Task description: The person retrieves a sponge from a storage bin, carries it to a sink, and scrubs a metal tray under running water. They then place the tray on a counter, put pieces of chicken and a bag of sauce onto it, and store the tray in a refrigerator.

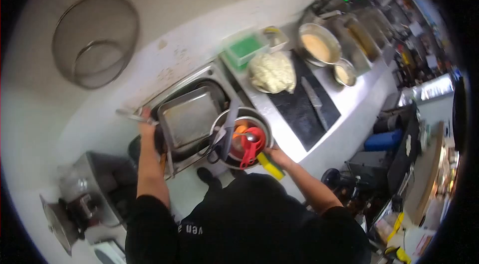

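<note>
Fingers of the right hand (277,156) are closed on a yellow sponge (270,165), which is held right at the rim of a metal bowl (249,111). The sponge is judged to be soft, light and likely wet, so it is best squeezed around its middle. Red cups (252,144) and a long gray tool (228,132) are piled in the bowl, so the bowl is thought to be heavy and slippery and is best held by its rim. The left hand (146,123) is laid on the tap (127,114); how its fingers are bent cannot be told. A metal tray (192,117) is seen in the sink (199,76). Beside it, on the steel counter (359,95), dough (272,72) and a black board (299,109) are set. A wire basket (95,39) is hung on the white wall. The kitchen is crowded with things.
</note>
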Demonstrator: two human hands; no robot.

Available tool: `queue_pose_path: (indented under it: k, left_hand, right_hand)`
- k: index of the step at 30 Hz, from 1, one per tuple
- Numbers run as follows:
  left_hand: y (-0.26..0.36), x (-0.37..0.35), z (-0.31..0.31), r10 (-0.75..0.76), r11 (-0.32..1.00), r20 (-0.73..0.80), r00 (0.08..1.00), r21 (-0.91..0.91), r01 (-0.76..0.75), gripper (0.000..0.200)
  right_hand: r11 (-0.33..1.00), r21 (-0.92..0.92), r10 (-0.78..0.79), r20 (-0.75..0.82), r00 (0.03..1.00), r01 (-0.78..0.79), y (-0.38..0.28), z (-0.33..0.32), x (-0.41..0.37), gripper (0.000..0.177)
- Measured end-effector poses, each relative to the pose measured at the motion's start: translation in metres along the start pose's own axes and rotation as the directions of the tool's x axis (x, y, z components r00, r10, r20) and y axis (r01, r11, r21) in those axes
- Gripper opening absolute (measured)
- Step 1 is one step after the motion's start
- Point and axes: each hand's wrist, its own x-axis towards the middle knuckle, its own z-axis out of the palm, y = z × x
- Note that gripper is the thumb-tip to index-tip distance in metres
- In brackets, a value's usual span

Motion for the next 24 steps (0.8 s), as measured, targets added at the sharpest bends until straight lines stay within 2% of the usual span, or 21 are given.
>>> queue_pose_path:
  k: [1, 2, 3, 4, 5, 6, 7, 8, 10, 11, 12, 13, 14, 16, 17, 18, 19, 21, 23, 24]
  left_hand:
    - [0.016, 0.004, -0.008, -0.071, 0.974, 0.142, 0.987, 0.222, 0.038, 0.044]
    - [0.035, 0.003, -0.010, -0.002, 0.926, 0.117, 0.993, 0.374, -0.042, 0.043]
    - [0.033, 0.002, 0.008, -0.049, 0.948, -0.034, 0.998, 0.314, 0.057, 0.033]
    - [0.139, 0.032, -0.033, -0.570, 0.820, 0.162, 0.805, 0.171, 0.546, 0.041]
    - [0.021, -0.008, 0.049, -0.378, 0.897, 0.155, 0.913, 0.304, 0.320, 0.046]
    - [0.075, -0.010, 0.041, -0.399, 0.879, -0.050, 0.915, 0.262, 0.398, 0.050]
    - [0.140, -0.008, 0.026, -0.404, 0.869, -0.253, 0.879, 0.193, 0.455, 0.055]
    - [0.153, -0.017, 0.033, -0.410, 0.864, -0.261, 0.874, 0.194, 0.464, 0.055]
    - [0.163, -0.029, 0.040, -0.702, 0.565, -0.287, 0.652, 0.332, 0.755, 0.056]
    - [0.155, -0.031, 0.032, -0.705, 0.561, -0.289, 0.647, 0.329, 0.759, 0.056]
    - [0.143, -0.032, 0.018, -0.837, 0.521, -0.035, 0.545, 0.247, 0.817, 0.055]
    - [0.132, -0.031, 0.006, -0.881, 0.457, 0.232, 0.413, 0.183, 0.871, 0.054]
    - [0.125, -0.030, -0.001, -0.881, 0.458, 0.229, 0.415, 0.184, 0.870, 0.054]
    - [0.115, -0.029, -0.012, -0.796, 0.241, 0.571, 0.202, -0.007, 0.970, 0.047]
    - [0.108, -0.033, -0.012, -0.797, 0.245, 0.569, 0.204, -0.005, 0.970, 0.047]
    - [0.101, -0.038, -0.006, -0.846, 0.395, 0.366, 0.388, -0.059, 0.917, 0.044]
    - [0.094, -0.043, -0.001, -0.825, 0.542, 0.141, 0.547, -0.076, 0.837, 0.042]
    - [0.163, -0.016, -0.066, -0.801, 0.588, 0.106, 0.590, -0.050, 0.807, 0.039]
    - [0.195, -0.007, -0.105, -0.796, 0.587, 0.126, 0.592, -0.076, 0.806, 0.043]
    - [0.207, -0.004, -0.120, -0.786, 0.607, 0.074, 0.614, -0.097, 0.789, 0.046]
  right_hand:
    - [0.995, -0.097, -0.034, -0.037, 0.999, 0.031, 0.012, 0.002, 0.009, 0.032]
    - [0.999, 0.045, 0.005, 0.008, 1.000, -0.006, -0.018, 0.012, -0.009, 0.030]
    - [0.982, 0.180, 0.046, 0.053, 0.998, -0.055, -0.060, 0.021, -0.033, 0.028]
    - [0.989, 0.108, 0.089, 0.111, 0.990, -0.101, -0.064, 0.024, -0.034, 0.031]
    - [0.990, 0.033, 0.130, 0.155, 0.979, -0.136, -0.065, 0.021, -0.032, 0.035]
    - [0.992, -0.015, 0.128, 0.135, 0.982, -0.128, -0.055, 0.021, -0.027, 0.034]
    - [0.992, -0.026, 0.128, 0.149, 0.981, -0.125, -0.052, 0.022, -0.026, 0.034]
    - [0.989, 0.008, 0.142, 0.145, 0.979, -0.145, -0.049, 0.022, -0.027, 0.033]
    - [0.983, 0.074, 0.160, 0.113, 0.981, -0.169, -0.048, 0.029, -0.031, 0.032]
    - [0.983, 0.068, 0.160, 0.114, 0.980, -0.169, -0.048, 0.030, -0.032, 0.032]
    - [0.982, 0.088, 0.159, 0.107, 0.981, -0.169, -0.047, 0.030, -0.032, 0.031]
    - [0.980, 0.111, 0.157, 0.100, 0.983, -0.168, -0.046, 0.030, -0.031, 0.030]
    - [0.980, 0.113, 0.155, 0.103, 0.983, -0.166, -0.045, 0.030, -0.031, 0.030]
    - [0.986, 0.063, 0.148, 0.060, 0.987, -0.151, -0.042, 0.032, -0.032, 0.031]
    - [0.986, 0.067, 0.146, 0.062, 0.987, -0.150, -0.044, 0.034, -0.034, 0.031]
    - [0.986, 0.072, 0.147, 0.074, 0.986, -0.152, -0.047, 0.035, -0.036, 0.032]
    - [0.985, 0.076, 0.148, 0.086, 0.985, -0.155, -0.049, 0.035, -0.037, 0.032]
    - [0.986, 0.057, 0.152, 0.086, 0.985, -0.157, -0.052, 0.036, -0.038, 0.033]
    - [0.986, 0.034, 0.159, 0.094, 0.983, -0.163, -0.052, 0.037, -0.036, 0.033]
    - [0.989, 0.063, 0.128, 0.098, 0.987, -0.135, -0.050, 0.038, -0.033, 0.033]
